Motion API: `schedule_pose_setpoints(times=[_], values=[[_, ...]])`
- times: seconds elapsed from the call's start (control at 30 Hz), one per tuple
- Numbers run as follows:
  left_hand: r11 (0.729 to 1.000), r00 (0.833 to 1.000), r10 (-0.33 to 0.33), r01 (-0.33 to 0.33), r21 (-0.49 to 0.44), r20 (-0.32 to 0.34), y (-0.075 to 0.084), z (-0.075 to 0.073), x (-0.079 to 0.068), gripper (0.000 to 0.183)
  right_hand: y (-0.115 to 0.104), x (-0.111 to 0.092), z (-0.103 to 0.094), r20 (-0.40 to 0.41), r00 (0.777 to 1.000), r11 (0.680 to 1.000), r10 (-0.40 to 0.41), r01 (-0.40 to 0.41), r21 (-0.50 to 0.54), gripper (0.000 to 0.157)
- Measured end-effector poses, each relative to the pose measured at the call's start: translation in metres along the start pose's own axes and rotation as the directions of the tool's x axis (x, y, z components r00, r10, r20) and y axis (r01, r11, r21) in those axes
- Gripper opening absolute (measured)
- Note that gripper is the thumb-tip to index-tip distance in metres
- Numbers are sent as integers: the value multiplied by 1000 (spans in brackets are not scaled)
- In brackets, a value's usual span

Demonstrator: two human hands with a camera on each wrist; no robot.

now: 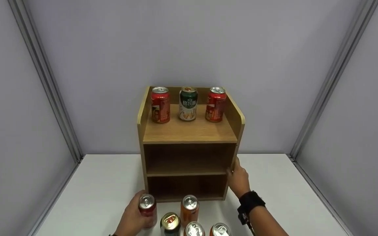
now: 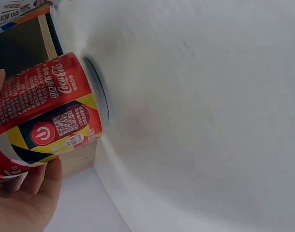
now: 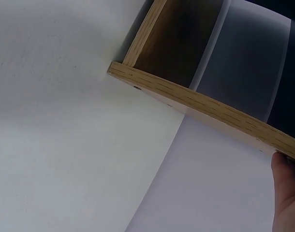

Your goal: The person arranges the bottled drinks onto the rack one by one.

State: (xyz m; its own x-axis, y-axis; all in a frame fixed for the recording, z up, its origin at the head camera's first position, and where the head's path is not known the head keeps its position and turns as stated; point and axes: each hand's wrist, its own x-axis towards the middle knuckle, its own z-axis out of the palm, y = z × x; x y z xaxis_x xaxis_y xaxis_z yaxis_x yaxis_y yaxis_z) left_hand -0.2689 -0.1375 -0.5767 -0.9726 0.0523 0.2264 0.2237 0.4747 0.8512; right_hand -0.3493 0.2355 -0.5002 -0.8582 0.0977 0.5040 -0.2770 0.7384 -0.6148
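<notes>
My left hand [image 1: 130, 216] grips a red Coca-Cola can [image 1: 148, 211] in front of the wooden shelf's lower left corner. In the left wrist view, fingers and thumb lie around the can [image 2: 51, 104], and its base is close to the white tabletop. My right hand [image 1: 239, 180] holds the right side panel of the small wooden shelf [image 1: 189, 133] at its front edge. Part of that hand [image 3: 288, 200] shows against the panel's outer face in the right wrist view; its other fingers are mostly hidden.
On the shelf's top stand a red can [image 1: 160, 106], a green and white can [image 1: 188, 105] and another red can [image 1: 215, 106]. An orange can [image 1: 189, 214], a dark gold-topped can [image 1: 170, 226] and two more cans stand in front. Grey walls enclose the table [image 1: 90, 190].
</notes>
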Motion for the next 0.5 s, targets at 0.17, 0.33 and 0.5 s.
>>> schedule_pose_setpoints(times=[0.17, 0.33, 0.5], values=[[1000, 1000, -13, 13, -4, 15, 6, 0, -3, 102, 4, -6, 3, 10, 1000, 1000, 22, -22, 11, 50], [999, 1000, 7, -7, -38, 4, 26, -5, 0, 101, 5, -2, 4, -2, 1000, 1000, 8, -8, 1, 49], [997, 999, 37, -36, -67, 6, 53, -17, 5, 99, 3, 3, 1, -4, 1000, 1000, -7, 7, -18, 46]])
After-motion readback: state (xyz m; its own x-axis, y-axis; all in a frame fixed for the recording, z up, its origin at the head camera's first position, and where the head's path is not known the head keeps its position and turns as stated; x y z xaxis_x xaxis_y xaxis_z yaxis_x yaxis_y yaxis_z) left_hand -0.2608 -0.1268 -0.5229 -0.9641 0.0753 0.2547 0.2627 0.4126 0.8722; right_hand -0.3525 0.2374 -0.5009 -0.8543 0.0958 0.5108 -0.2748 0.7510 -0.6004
